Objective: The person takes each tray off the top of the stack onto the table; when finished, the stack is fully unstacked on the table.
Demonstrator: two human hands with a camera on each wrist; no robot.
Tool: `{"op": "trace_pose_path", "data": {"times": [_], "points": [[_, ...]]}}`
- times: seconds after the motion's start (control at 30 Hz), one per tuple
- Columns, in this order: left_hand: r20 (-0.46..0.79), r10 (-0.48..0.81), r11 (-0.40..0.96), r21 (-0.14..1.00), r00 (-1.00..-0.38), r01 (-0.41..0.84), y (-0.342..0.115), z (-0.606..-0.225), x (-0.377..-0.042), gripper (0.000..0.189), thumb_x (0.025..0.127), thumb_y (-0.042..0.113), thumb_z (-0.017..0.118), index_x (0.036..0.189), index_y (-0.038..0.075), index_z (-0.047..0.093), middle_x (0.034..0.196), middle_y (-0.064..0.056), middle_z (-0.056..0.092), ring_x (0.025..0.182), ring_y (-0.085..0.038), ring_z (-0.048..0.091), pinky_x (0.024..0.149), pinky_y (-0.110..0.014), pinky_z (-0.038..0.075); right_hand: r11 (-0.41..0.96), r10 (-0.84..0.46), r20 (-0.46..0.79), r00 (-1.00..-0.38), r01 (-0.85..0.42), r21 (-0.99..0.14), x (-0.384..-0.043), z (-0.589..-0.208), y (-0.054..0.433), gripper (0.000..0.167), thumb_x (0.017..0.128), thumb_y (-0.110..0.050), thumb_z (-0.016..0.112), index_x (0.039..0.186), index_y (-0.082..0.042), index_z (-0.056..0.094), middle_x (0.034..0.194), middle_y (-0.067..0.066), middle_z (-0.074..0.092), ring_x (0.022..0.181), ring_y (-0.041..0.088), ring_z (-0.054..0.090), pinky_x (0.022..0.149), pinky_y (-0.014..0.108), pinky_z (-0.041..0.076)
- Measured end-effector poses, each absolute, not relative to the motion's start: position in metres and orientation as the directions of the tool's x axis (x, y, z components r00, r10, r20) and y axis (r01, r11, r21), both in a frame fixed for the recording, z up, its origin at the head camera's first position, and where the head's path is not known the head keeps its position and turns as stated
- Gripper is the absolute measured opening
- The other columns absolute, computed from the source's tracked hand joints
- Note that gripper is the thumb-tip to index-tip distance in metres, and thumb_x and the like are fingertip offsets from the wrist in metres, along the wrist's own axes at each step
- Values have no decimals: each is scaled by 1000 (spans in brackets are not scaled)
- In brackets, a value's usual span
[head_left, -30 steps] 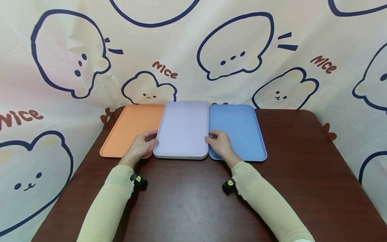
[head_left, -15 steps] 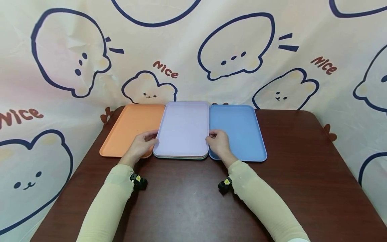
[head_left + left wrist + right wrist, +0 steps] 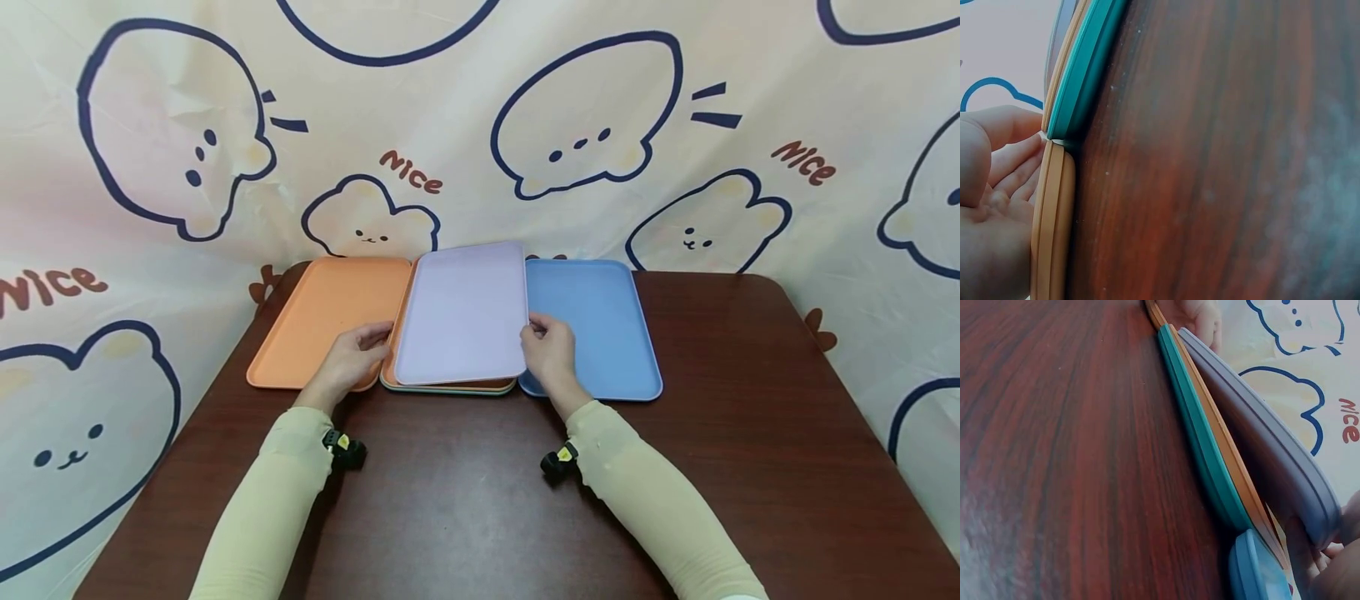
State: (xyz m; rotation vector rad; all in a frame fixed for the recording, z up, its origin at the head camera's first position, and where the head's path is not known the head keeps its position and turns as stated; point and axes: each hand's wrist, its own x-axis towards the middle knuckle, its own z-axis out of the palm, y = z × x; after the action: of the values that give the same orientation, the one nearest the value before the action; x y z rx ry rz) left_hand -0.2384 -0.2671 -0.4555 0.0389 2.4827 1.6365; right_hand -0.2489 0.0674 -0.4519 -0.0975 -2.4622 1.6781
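Note:
A lavender tray [image 3: 465, 317] is raised and tilted above a stack in the head view, its right side higher. My right hand [image 3: 551, 350] pinches its right edge between thumb and fingers, seen also in the right wrist view. Beneath it lie an orange tray [image 3: 1222, 440] and a teal tray [image 3: 1200, 437] at the bottom. My left hand [image 3: 348, 358] stays at the stack's left edge. In the left wrist view, its thumb [image 3: 1016, 125] touches the lower orange tray's rim, with fairly straight fingers beside it; their tips are partly hidden.
Another orange tray [image 3: 330, 308] lies left of the stack, partly under my left hand. To the right is a blue tray [image 3: 600, 325], below my right hand. All rest on a dark brown table [image 3: 465, 500] against a cartoon-printed curtain [image 3: 465, 125].
The lavender tray has risen off the stack and shifted slightly right with my right hand, exposing the orange tray below. My left hand has stayed in place.

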Motion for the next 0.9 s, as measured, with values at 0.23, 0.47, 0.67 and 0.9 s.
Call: {"op": "trace_pose_path", "data": {"times": [0.23, 0.47, 0.67, 0.9], "points": [[-126, 110, 413, 908, -986, -71, -263, -457, -242, 57, 108, 6, 58, 162, -5, 43, 169, -26, 42, 161, -41, 37, 130, -53, 34, 347, 191, 138, -972, -65, -936, -249, -452, 80, 38, 101, -6, 57, 132, 8, 73, 111, 26, 77, 93, 29, 70, 72, 24, 54], [-156, 98, 417, 903, -983, -102, -264, -457, -242, 57, 109, 6, 58, 163, -2, 43, 171, -23, 40, 162, -38, 36, 130, -52, 34, 330, 193, 121, -974, -52, -943, -242, -452, 105, 38, 102, -7, 58, 133, 8, 73, 115, 29, 76, 95, 31, 70, 71, 22, 52], [-165, 115, 411, 906, -980, -105, -264, -457, -241, 57, 110, 7, 57, 165, 0, 41, 173, -22, 38, 163, -37, 33, 130, -52, 33, 300, 209, 93, -974, -27, -954, -235, -453, 140, 38, 104, -7, 58, 137, 6, 71, 125, 30, 74, 104, 32, 71, 73, 18, 54], [-173, 111, 422, 900, -979, -112, -265, -456, -242, 58, 110, 8, 58, 165, 1, 40, 172, -22, 38, 163, -38, 33, 130, -52, 34, 306, 274, 95, -957, -7, -952, -225, -447, 192, 35, 102, -5, 61, 133, 8, 73, 128, 34, 72, 87, 6, 67, 70, 10, 54]]}}
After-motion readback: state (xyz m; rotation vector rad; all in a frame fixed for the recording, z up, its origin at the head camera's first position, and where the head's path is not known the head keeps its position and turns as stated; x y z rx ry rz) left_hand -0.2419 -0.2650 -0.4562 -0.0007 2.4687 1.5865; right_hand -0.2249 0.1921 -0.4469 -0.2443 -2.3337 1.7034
